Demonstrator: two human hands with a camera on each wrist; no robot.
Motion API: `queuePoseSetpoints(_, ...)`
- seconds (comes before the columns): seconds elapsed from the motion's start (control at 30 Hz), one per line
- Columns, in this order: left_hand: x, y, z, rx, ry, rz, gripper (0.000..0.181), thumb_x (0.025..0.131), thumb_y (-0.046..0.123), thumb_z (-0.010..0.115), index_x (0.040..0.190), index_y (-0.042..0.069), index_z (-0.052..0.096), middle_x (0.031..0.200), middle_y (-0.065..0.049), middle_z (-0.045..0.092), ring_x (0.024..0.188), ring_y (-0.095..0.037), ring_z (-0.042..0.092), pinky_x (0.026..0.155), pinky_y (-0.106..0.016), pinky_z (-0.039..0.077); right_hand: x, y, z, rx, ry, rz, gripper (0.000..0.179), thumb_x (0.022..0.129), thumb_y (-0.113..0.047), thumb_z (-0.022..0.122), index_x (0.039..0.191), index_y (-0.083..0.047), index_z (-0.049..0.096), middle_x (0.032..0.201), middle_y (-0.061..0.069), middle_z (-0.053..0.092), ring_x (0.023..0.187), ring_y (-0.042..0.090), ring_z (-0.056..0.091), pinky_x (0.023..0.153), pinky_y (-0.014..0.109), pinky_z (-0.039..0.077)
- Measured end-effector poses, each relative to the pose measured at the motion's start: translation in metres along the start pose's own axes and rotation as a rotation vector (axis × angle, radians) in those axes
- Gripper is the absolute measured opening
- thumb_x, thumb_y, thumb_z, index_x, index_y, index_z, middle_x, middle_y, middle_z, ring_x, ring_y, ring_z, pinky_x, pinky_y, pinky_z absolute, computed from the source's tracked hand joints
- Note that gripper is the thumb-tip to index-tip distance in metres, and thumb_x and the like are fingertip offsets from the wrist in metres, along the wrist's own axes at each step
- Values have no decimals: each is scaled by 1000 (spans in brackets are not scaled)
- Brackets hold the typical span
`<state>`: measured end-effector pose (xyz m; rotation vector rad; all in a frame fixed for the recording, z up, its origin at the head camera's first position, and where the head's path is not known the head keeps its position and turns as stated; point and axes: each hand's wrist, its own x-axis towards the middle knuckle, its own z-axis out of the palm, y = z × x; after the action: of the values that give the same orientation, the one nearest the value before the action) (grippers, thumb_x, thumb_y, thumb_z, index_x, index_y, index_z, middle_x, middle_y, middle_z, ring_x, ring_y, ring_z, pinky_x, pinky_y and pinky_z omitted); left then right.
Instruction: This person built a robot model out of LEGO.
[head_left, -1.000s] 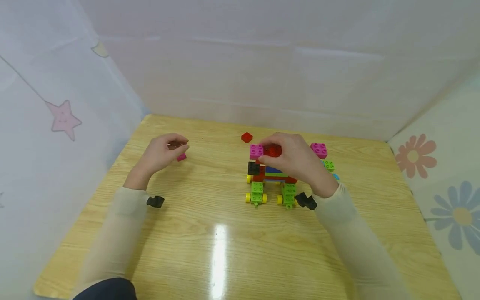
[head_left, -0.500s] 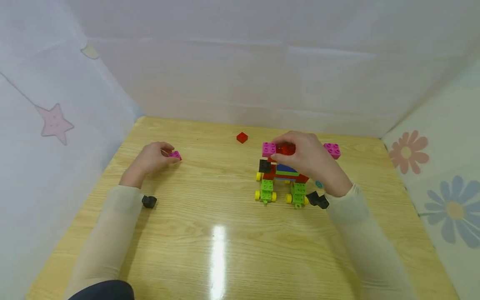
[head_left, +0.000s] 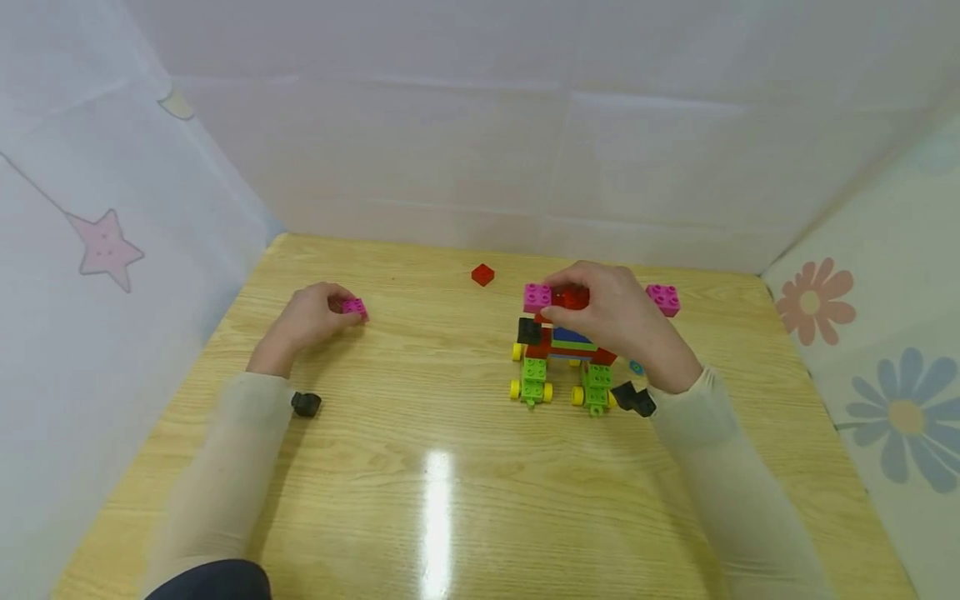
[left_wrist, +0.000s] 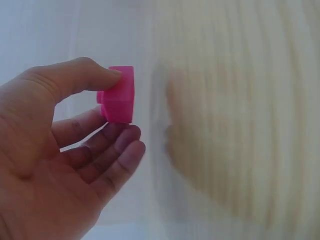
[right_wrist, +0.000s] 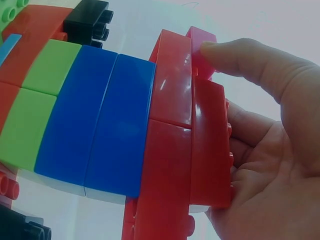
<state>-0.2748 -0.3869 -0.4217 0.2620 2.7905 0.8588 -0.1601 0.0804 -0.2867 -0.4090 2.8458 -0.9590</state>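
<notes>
My left hand [head_left: 309,321] pinches a small pink toy brick [head_left: 356,309] between thumb and forefinger at the table's left side. In the left wrist view the pink brick shows studs towards the palm, the other fingers loosely bent below it. My right hand [head_left: 603,308] holds the top of a wheeled brick build, with the thumb on a pink brick [right_wrist: 201,47] at one end and other fingers behind red bricks [right_wrist: 210,142]. Blue bricks [right_wrist: 120,120] and lime green ones sit below these. A second pink brick [head_left: 663,300] shows past the hand at the build's other end.
A lone red brick [head_left: 483,274] lies near the back edge of the wooden table [head_left: 360,467]. Lime green wheel bases [head_left: 533,382] with yellow wheels stand under the build, and a black brick [head_left: 529,331] juts from its left. Printed cloth surrounds the table.
My left hand has closed its fingers on the pink brick, which they were reaching round earlier. The build has shifted a little to the right with my right hand still on it.
</notes>
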Motion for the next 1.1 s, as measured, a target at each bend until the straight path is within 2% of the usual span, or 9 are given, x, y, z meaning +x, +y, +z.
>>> queuePoseSetpoints(0.1, 2, 17, 6, -77, 34, 42, 50, 107, 33, 77, 145, 3, 68, 135, -21, 70, 120, -37, 68, 102, -52, 58, 0, 0, 0, -7, 2, -1, 45, 105, -28, 81, 146, -11, 73, 140, 9, 75, 119, 30, 73, 106, 52, 62)
queuePoseSetpoints(0.17, 3, 33, 9, -122, 55, 81, 48, 106, 31, 78, 145, 4, 69, 135, -19, 70, 121, -36, 69, 103, -52, 59, 0, 0, 1, -12, 4, -4, 45, 105, -28, 80, 146, -11, 73, 140, 10, 75, 119, 31, 73, 106, 52, 62)
queuePoseSetpoints(0.33, 0, 86, 13, -212, 75, 169, 48, 104, 32, 81, 145, 9, 70, 133, -14, 73, 120, -33, 73, 106, -52, 60, 2, 1, 2, -17, -2, -4, 46, 106, -28, 80, 147, -11, 72, 140, 9, 74, 118, 30, 73, 104, 51, 63)
queuePoseSetpoints(0.47, -8, 126, 14, -290, 90, 230, 45, 101, 33, 85, 140, 13, 74, 129, -9, 78, 116, -26, 76, 103, -46, 62, 1, 1, 2, -12, -8, 0, 45, 106, -28, 80, 147, -11, 72, 140, 9, 74, 117, 30, 73, 104, 50, 64)
queuePoseSetpoints(0.57, -15, 153, 15, -353, 90, 286, 40, 101, 31, 86, 135, 16, 76, 127, -6, 79, 113, -22, 76, 99, -38, 61, 1, 1, 2, -15, -5, -5, 45, 106, -28, 80, 147, -12, 72, 139, 9, 74, 116, 30, 73, 103, 50, 64)
queuePoseSetpoints(0.73, -26, 192, 19, -488, 54, 371, 37, 99, 25, 87, 133, 13, 77, 122, -7, 79, 109, -21, 75, 94, -29, 60, 2, 1, 2, -25, 4, -11, 45, 105, -28, 80, 147, -12, 73, 140, 10, 74, 116, 30, 73, 102, 50, 65)
queuePoseSetpoints(0.9, -30, 219, 28, -568, 22, 449, 34, 99, 21, 86, 130, 10, 78, 120, -8, 79, 106, -23, 75, 92, -30, 61, 4, 0, 3, -36, 4, -10, 45, 106, -28, 80, 147, -11, 73, 139, 9, 74, 115, 30, 73, 102, 50, 64)
queuePoseSetpoints(1.1, -25, 231, 40, -559, 15, 484, 32, 100, 21, 86, 129, 11, 79, 120, -7, 80, 105, -22, 74, 94, -35, 62, 6, 0, 4, -37, 1, -29, 47, 106, -29, 80, 148, -11, 72, 140, 9, 74, 116, 30, 73, 102, 51, 64)
